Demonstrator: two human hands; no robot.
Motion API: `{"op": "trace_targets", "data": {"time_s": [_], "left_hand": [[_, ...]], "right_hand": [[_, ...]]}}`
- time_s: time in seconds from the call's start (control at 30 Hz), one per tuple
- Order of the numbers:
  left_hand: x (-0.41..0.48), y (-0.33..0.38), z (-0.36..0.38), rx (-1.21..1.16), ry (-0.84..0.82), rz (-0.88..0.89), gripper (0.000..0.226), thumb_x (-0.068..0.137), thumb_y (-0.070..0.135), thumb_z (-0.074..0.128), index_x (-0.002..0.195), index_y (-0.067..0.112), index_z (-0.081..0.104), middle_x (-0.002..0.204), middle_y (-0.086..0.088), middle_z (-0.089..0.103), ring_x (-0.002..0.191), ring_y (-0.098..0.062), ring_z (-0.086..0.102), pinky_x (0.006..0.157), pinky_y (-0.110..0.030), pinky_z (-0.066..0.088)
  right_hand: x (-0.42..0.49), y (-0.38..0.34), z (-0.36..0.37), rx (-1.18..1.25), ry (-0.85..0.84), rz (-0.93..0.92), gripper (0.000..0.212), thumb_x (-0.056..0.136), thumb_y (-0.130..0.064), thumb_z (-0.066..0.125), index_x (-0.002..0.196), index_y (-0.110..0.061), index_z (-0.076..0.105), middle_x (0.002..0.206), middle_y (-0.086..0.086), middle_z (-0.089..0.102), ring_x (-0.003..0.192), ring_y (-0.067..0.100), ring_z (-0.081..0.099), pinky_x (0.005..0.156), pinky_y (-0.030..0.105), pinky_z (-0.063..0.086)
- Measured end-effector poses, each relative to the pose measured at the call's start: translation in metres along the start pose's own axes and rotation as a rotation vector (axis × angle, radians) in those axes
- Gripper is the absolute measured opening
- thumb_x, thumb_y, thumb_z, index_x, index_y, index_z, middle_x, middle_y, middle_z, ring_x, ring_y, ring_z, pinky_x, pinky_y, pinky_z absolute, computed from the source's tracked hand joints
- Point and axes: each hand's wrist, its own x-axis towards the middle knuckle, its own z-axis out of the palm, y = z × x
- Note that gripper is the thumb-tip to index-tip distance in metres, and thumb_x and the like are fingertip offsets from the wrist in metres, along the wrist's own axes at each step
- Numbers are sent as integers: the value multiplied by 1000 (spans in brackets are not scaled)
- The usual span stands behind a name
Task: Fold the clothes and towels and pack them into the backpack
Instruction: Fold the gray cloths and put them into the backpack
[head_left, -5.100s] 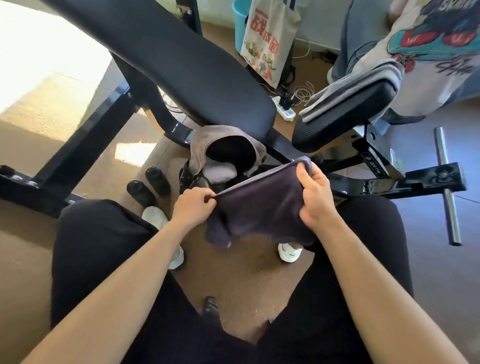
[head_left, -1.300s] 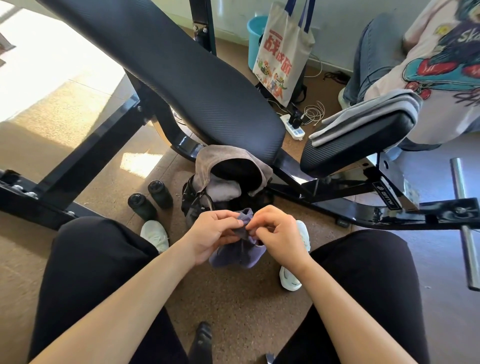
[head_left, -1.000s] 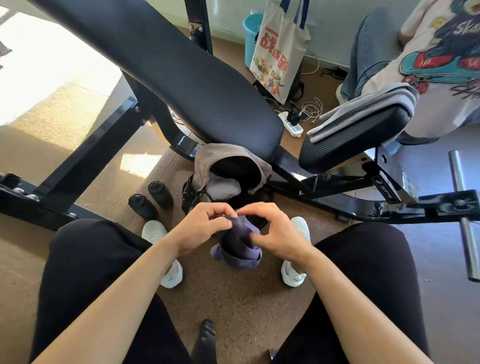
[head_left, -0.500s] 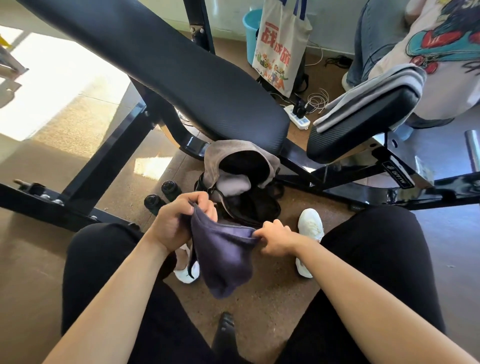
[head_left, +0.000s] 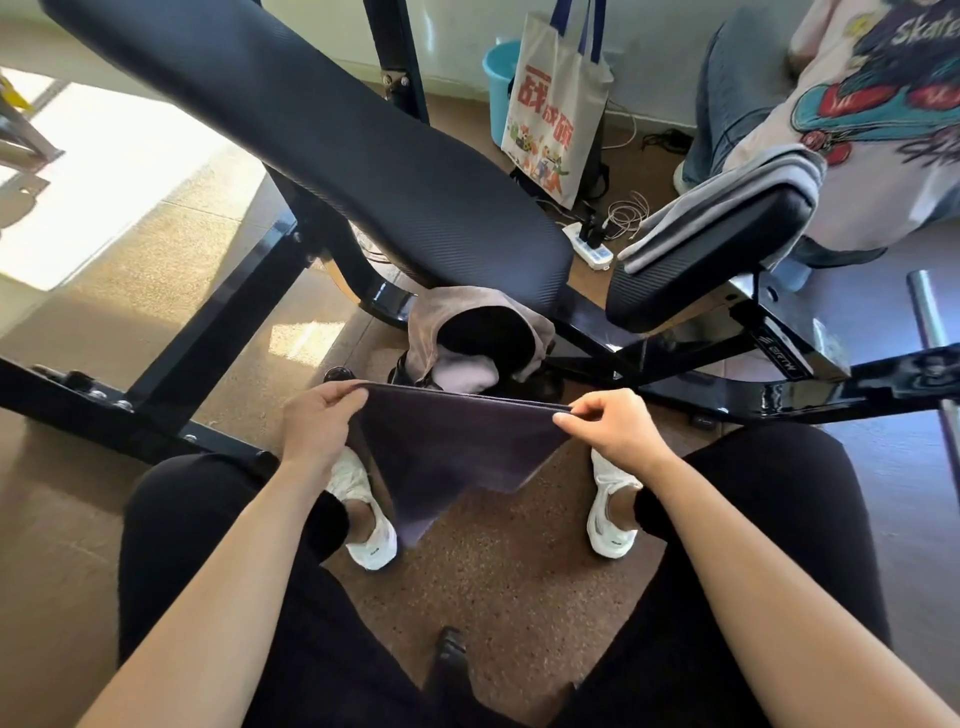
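Observation:
A dark purple towel (head_left: 447, 457) hangs stretched between my two hands above the floor, its lower edge uneven with one corner drooping low. My left hand (head_left: 317, 421) pinches its upper left corner. My right hand (head_left: 608, 423) pinches the upper right corner. Just beyond the towel, the tan backpack (head_left: 431, 322) sits open on the floor under the bench, with a pale folded cloth (head_left: 465, 371) showing in its mouth. A folded grey towel (head_left: 727, 208) lies on the bench seat pad at the right.
A black weight bench (head_left: 332, 135) slants across the view, its frame bars (head_left: 171, 364) reaching the floor on both sides. A printed tote bag (head_left: 556, 104), a blue bucket (head_left: 498, 67) and a power strip (head_left: 592, 249) stand behind. A person in a printed shirt (head_left: 883, 104) sits at the right.
The bunched towel has been pulled open. My hands moved apart and now hold its top edge taut, where half a second ago it hung crumpled from my left hand.

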Motion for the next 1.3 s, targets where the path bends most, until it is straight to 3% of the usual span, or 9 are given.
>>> {"op": "trace_targets", "data": {"time_s": [0.13,0.23,0.33,0.5,0.63,0.83,1.0,1.17,1.3], "left_hand": [[-6,-2,1,133,-59,108,16,94,12,72,107,18,79,88,9,74,89,-10,70,85,-25,55],[-14,6,5,98,-106,173,11,95,14,70,94,23,76,77,18,71,71,6,63,66,-7,46],[-19,7,8,232,-201,252,15,94,15,71,85,27,72,75,15,69,71,0,61,68,-15,44],[-26,12,11,267,-95,348,2,95,16,71,93,17,72,81,13,65,74,-2,58,68,-17,42],[-21,1,9,419,-112,299,8,95,23,71,89,18,71,81,8,67,78,-14,61,75,-35,47],[-29,10,17,298,-106,262,9,102,16,60,98,9,63,86,-1,64,76,-6,55,64,-13,37],[-32,13,18,190,-101,243,7,104,15,56,101,9,58,86,2,61,78,-6,56,62,-6,40],[-32,15,17,136,-49,301,9,103,19,58,100,10,56,87,-3,62,77,-11,57,62,-8,41],[-30,14,17,188,-51,269,13,101,24,61,99,12,59,89,-4,64,81,-14,58,68,-20,43]], "right_hand": [[-16,-7,-17,199,108,-66,24,78,-16,87,69,-12,65,66,-1,65,60,7,55,63,33,49],[-24,-7,-26,380,195,-73,27,82,-3,82,73,-13,58,69,2,62,62,7,56,61,25,49],[-27,-3,-34,386,241,-75,23,84,-1,79,80,-6,58,74,7,64,67,11,58,64,27,51],[-30,-4,-36,382,327,-138,25,83,3,79,78,-10,58,73,8,64,64,7,57,61,22,51],[-31,0,-32,229,108,-110,27,81,5,79,74,-9,57,68,9,67,63,11,59,64,34,52],[-28,-5,-32,385,214,-49,23,85,7,75,78,-7,58,73,11,66,69,18,62,70,39,55],[-27,-6,-32,451,230,-23,17,87,8,73,92,-2,61,82,5,71,77,10,68,77,26,60],[-29,-8,-32,470,240,-12,35,89,5,72,118,-13,65,95,1,76,90,7,74,81,19,59],[-28,-7,-30,452,229,44,14,88,1,74,100,-4,73,88,4,76,82,10,73,76,20,60]]}}
